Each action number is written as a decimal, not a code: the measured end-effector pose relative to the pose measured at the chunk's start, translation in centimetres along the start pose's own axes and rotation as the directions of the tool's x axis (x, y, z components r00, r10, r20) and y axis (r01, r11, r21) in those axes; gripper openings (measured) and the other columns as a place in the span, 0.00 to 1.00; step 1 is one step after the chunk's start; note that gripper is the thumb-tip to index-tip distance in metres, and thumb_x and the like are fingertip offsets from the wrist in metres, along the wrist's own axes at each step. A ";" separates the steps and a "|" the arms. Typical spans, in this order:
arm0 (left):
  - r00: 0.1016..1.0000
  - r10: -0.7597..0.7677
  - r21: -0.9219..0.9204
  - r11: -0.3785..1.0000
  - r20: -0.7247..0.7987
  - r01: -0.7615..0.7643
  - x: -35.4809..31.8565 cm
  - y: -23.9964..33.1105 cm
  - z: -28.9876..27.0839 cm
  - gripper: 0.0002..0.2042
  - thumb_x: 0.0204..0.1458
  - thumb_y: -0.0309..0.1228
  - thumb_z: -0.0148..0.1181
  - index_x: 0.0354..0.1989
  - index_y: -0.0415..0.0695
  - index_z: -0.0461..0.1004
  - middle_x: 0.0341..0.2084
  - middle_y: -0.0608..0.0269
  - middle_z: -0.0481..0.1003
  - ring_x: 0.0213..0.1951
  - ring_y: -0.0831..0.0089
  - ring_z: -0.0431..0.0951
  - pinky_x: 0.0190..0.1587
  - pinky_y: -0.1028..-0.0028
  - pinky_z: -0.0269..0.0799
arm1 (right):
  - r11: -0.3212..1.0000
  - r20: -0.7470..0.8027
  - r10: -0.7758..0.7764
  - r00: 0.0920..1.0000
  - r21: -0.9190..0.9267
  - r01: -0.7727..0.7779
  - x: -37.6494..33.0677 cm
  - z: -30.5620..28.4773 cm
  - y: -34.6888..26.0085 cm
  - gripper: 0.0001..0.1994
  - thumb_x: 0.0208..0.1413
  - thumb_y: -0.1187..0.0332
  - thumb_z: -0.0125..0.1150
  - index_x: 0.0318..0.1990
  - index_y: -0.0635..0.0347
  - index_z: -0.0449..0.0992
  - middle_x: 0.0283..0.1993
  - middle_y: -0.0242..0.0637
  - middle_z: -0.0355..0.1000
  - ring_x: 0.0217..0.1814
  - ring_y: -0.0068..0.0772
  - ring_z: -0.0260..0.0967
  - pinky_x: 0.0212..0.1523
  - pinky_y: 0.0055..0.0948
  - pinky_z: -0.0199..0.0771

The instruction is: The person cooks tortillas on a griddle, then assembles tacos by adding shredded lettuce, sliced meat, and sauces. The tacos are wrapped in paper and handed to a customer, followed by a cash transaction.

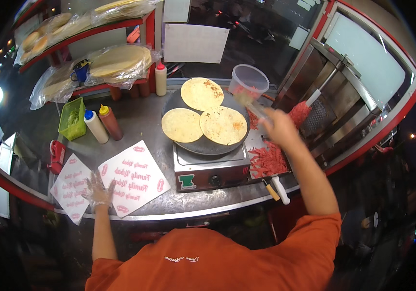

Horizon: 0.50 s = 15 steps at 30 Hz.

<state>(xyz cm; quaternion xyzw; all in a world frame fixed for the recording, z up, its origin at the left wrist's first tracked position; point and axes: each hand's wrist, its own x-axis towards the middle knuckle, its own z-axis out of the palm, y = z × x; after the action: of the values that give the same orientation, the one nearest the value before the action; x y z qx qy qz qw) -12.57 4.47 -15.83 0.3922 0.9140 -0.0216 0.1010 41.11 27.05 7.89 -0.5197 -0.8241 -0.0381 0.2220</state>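
My right hand (pixel 279 127) grips tongs (pixel 251 104) over the flatbreads (pixel 223 125). They look thin, floppy, best pinched at the edge. My gloved left hand (pixel 97 191) lies released, flat on paper wrappers (pixel 135 177).

A single head-worn fisheye camera looks steeply down from above the person's own orange-clad shoulders, which fill the near edge. It faces the far side of the steel desk (pixel 135 119), at arm's length. The round griddle (pixel 207 140) sits near centre, shelves far left, a cabinet far right. Straight edges bow toward the dark circular rim.
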 end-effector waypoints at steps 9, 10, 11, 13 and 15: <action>0.999 -0.022 -0.049 0.999 -0.023 0.021 0.3 0.0 1.1 0.48 0.57 0.72 0.47 0.82 0.61 0.45 0.82 0.66 0.43 0.81 0.54 0.40 0.72 0.24 0.37 | 0.628 0.612 0.262 0.746 0.479 -0.613 5.7 5.2 5.6 0.18 0.69 0.61 0.60 0.31 0.69 0.77 0.25 0.36 0.74 0.14 0.24 0.64 0.13 0.32 0.59; 0.999 -0.034 -0.041 0.999 -0.034 0.033 0.4 -0.1 1.3 0.48 0.57 0.72 0.47 0.82 0.61 0.45 0.82 0.66 0.43 0.81 0.54 0.40 0.72 0.24 0.37 | 0.634 0.625 0.212 0.751 0.497 -0.592 7.6 5.7 5.2 0.18 0.69 0.61 0.60 0.31 0.70 0.77 0.24 0.36 0.74 0.13 0.25 0.64 0.14 0.32 0.60; 0.999 -0.023 -0.046 0.999 -0.036 0.021 0.5 -0.1 1.4 0.48 0.57 0.72 0.47 0.82 0.61 0.45 0.82 0.66 0.43 0.81 0.55 0.40 0.72 0.23 0.36 | 0.642 0.634 0.227 0.739 0.473 -0.603 9.4 6.4 4.2 0.19 0.69 0.61 0.60 0.31 0.70 0.77 0.24 0.36 0.74 0.13 0.25 0.64 0.14 0.32 0.61; 0.998 -0.048 -0.005 0.999 -0.031 0.048 0.6 0.0 1.6 0.48 0.57 0.72 0.47 0.82 0.62 0.45 0.82 0.67 0.44 0.81 0.56 0.40 0.71 0.23 0.36 | 0.714 0.598 0.202 0.776 0.453 -0.534 12.1 5.3 2.6 0.19 0.69 0.62 0.60 0.30 0.70 0.77 0.22 0.36 0.73 0.13 0.26 0.64 0.14 0.31 0.61; 0.998 -0.048 -0.025 0.999 -0.041 0.047 0.8 0.2 1.6 0.47 0.57 0.72 0.47 0.82 0.62 0.45 0.82 0.67 0.43 0.81 0.57 0.40 0.72 0.24 0.37 | 0.795 0.515 0.145 0.845 0.448 -0.409 14.2 2.3 1.1 0.19 0.69 0.62 0.60 0.29 0.70 0.78 0.21 0.36 0.72 0.14 0.26 0.65 0.15 0.31 0.62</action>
<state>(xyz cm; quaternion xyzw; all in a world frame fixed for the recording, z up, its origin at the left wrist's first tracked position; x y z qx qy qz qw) -12.68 4.96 -17.50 0.3693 0.9253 -0.0048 0.0862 36.19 40.20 11.37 -0.5478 -0.7408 0.3528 0.1634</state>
